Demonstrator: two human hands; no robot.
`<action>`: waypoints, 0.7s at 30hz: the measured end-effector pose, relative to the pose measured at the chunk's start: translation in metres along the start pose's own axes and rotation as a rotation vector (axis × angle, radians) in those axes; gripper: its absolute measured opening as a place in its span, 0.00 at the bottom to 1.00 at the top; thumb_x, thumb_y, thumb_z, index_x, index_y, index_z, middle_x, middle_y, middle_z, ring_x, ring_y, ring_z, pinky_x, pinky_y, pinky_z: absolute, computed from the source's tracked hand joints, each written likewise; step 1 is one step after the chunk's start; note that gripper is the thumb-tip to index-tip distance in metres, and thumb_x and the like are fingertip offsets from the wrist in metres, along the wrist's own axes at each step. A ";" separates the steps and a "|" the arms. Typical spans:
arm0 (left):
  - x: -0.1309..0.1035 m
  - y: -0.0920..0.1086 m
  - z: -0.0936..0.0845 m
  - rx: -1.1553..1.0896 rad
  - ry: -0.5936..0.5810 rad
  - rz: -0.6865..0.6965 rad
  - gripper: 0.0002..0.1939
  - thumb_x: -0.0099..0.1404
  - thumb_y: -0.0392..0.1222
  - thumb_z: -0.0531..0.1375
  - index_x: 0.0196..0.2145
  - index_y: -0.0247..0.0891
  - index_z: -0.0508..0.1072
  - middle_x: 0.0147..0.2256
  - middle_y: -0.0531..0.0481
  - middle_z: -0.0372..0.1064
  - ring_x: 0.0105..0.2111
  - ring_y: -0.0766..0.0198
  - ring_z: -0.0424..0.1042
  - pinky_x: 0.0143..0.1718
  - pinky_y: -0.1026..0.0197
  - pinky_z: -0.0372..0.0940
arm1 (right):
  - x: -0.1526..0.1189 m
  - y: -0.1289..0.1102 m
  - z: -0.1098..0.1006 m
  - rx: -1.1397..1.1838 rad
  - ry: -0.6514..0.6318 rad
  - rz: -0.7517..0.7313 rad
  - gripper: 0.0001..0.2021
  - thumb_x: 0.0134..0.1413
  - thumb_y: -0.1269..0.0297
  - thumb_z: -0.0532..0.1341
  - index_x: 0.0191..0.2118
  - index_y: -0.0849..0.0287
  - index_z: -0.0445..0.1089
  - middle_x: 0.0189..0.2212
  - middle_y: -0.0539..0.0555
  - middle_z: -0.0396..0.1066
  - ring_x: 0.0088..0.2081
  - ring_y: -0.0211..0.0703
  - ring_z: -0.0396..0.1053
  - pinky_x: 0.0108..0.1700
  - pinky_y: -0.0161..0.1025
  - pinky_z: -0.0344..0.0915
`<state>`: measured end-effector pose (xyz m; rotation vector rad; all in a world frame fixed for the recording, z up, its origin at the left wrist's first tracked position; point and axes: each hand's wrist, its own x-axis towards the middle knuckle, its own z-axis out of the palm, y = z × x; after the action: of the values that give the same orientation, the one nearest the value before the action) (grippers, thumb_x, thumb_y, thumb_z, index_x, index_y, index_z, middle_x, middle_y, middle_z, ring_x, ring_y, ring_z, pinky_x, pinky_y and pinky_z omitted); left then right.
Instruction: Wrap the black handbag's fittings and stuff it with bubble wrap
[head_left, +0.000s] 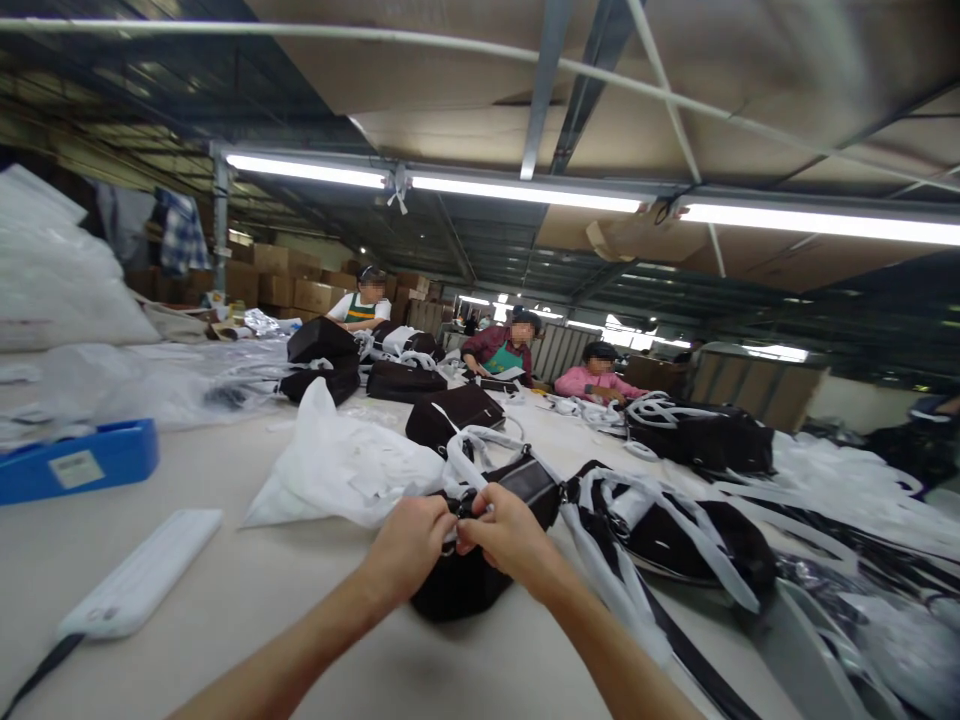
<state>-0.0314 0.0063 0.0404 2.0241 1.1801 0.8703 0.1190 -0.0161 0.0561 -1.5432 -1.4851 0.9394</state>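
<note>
A black handbag [461, 590] sits in front of me on the pale table, a dark panel of it reaching back to the right. At its near end, my left hand [409, 545] and my right hand [514, 535] meet in a pinch, almost touching. Between the fingertips are small dark and metal parts of the bag's fitting, mostly hidden. A handle wrapped in white padding [466, 455] rises behind the hands. Left of the bag lies a white cloth-like sheet or pouch [345, 460].
A blue tape dispenser [82, 460] and a white power strip [142, 570] lie at left. More black bags [682, 520] with white-wrapped straps spread to the right and behind [450, 410]. Across the table several people [517, 345] work. Clear plastic film [150, 385] covers the back left.
</note>
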 end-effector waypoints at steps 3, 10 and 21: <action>0.008 -0.001 -0.007 -0.102 -0.177 -0.102 0.11 0.56 0.47 0.50 0.21 0.40 0.62 0.17 0.55 0.58 0.16 0.67 0.54 0.21 0.62 0.49 | -0.003 -0.004 -0.003 0.071 -0.037 0.078 0.11 0.42 0.69 0.57 0.32 0.54 0.53 0.16 0.45 0.73 0.10 0.29 0.51 0.14 0.28 0.42; 0.010 0.007 -0.013 -0.193 -0.322 -0.136 0.15 0.45 0.54 0.57 0.23 0.40 0.64 0.17 0.58 0.56 0.17 0.69 0.51 0.19 0.64 0.45 | -0.026 -0.004 -0.009 0.262 -0.093 0.184 0.12 0.44 0.64 0.59 0.33 0.54 0.53 0.22 0.49 0.75 0.11 0.27 0.50 0.14 0.26 0.39; 0.007 0.016 -0.010 -0.061 -0.151 0.013 0.09 0.49 0.47 0.56 0.20 0.39 0.66 0.20 0.55 0.62 0.26 0.63 0.59 0.27 0.63 0.49 | -0.070 0.009 -0.025 1.405 -0.147 0.561 0.09 0.63 0.72 0.56 0.46 0.71 0.67 0.28 0.54 0.77 0.24 0.27 0.74 0.27 0.17 0.67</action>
<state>-0.0285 0.0077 0.0604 2.0114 1.0464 0.7368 0.1424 -0.0873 0.0574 -0.7509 -0.1423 1.8565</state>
